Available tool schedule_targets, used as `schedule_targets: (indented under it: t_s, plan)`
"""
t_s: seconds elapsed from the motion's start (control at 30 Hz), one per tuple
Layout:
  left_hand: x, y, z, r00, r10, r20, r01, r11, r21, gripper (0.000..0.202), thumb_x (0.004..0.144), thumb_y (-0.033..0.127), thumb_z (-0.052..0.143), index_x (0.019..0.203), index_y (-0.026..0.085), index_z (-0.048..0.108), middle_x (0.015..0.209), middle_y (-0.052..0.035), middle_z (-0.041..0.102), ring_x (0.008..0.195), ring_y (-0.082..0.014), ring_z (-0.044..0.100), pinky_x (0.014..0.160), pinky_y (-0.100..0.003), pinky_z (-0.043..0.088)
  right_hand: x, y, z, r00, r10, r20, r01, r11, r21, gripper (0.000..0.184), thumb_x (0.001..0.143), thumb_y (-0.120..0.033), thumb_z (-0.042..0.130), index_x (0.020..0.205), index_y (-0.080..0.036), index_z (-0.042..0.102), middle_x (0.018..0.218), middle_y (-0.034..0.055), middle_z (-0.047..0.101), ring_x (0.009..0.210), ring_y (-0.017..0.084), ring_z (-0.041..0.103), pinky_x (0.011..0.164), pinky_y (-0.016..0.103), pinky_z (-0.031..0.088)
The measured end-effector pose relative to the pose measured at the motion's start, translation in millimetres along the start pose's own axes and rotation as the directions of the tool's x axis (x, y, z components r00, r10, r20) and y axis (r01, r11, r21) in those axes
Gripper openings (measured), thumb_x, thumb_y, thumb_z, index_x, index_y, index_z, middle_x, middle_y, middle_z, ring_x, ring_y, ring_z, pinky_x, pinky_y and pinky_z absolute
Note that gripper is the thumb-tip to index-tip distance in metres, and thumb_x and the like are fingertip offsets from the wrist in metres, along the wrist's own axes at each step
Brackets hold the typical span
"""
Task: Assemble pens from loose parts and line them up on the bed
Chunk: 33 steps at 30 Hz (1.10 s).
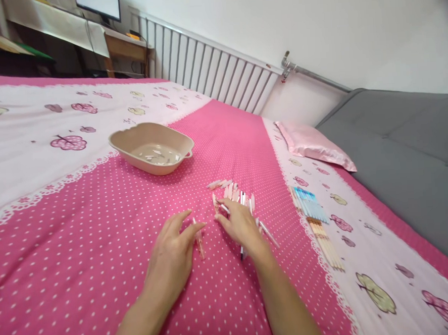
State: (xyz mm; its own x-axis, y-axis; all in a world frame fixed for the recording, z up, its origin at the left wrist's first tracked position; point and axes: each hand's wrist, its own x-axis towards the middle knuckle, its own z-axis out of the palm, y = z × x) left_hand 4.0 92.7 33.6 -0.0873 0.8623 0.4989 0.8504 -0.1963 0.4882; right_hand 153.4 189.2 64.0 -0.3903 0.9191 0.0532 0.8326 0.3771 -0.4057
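Observation:
My left hand (171,246) is low over the bed, its thumb and index finger apart. A slim, clear pink pen barrel (200,246) lies beside it, partly covered by the thumb; I see no firm grip on it. My right hand (240,224) reaches into a loose pile of pink and white pen parts (231,190). Between its thumb and index finger is a thin white pen piece (224,208), close to a pink pen part (215,202). More pen parts, among them a white stick (269,234), stick out around and under this hand.
A beige plastic basin (151,164) with small pale pieces inside stands beyond my left hand. Blue pens (310,204) and peach-coloured pens (326,244) lie in rows at right. A pink pillow (313,144) rests by the grey headboard (400,141); a white railing (209,57) borders the bed.

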Motion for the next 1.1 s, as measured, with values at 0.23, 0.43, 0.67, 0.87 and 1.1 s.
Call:
schedule_targets:
  t_s: [0.23,0.43,0.67,0.87,1.1]
  plan:
    - [0,-2,-0.7,0.999,-0.033,-0.002,0.033,0.999,0.003,0.029,0.086,0.02,0.042,0.102,0.018,0.066,0.118,-0.0145,0.055,0.109,-0.0282,0.053,0.087,-0.047,0.049,1,2,-2,0.998,-0.01,0.063,0.01,1.0,-0.001,0.027,0.085,-0.025,0.051,0.108,-0.025,0.064,0.107,0.0051,0.064,0.104,0.019,0.056,0.09,0.027,0.038]
    - [-1,-2,-0.2,0.999,-0.043,0.008,0.043,0.999,0.007,0.028,0.087,0.019,0.041,0.101,0.017,0.065,0.119,-0.0149,0.054,0.109,-0.0284,0.052,0.087,-0.047,0.05,6,29,-24,0.953,0.268,-0.141,-0.285,0.952,-0.116,0.035,0.086,-0.024,0.044,0.118,-0.021,0.058,0.112,0.0103,0.062,0.105,0.022,0.056,0.085,0.029,0.04]
    - [-2,-4,0.8,0.999,-0.049,0.022,0.049,0.999,-0.003,0.028,0.088,0.02,0.041,0.102,0.017,0.065,0.12,-0.0144,0.053,0.111,-0.0285,0.051,0.087,-0.047,0.049,9,59,-27,0.889,0.438,-0.136,-0.456,0.876,-0.159,0.037,0.086,-0.018,0.037,0.116,-0.02,0.059,0.105,0.0141,0.064,0.099,0.025,0.06,0.078,0.031,0.042]
    - [-2,-4,0.9,0.999,-0.049,0.011,0.049,0.999,-0.005,0.028,0.087,0.021,0.041,0.102,0.019,0.065,0.119,-0.0129,0.054,0.11,-0.0278,0.052,0.086,-0.047,0.05,16,73,-18,0.896,0.424,-0.129,-0.437,0.894,-0.096,0.046,0.086,-0.019,0.036,0.131,-0.022,0.046,0.12,0.0112,0.058,0.109,0.023,0.055,0.085,0.031,0.041]
    - [-2,-3,0.8,0.998,-0.059,0.01,0.059,0.998,-0.005,0.028,0.088,0.022,0.041,0.101,0.019,0.066,0.119,-0.0128,0.055,0.109,-0.0275,0.053,0.085,-0.046,0.051,19,72,-12,0.918,0.389,-0.082,-0.397,0.908,-0.135,0.037,0.089,-0.026,0.035,0.119,-0.021,0.056,0.111,0.013,0.06,0.102,0.022,0.057,0.081,0.029,0.041]
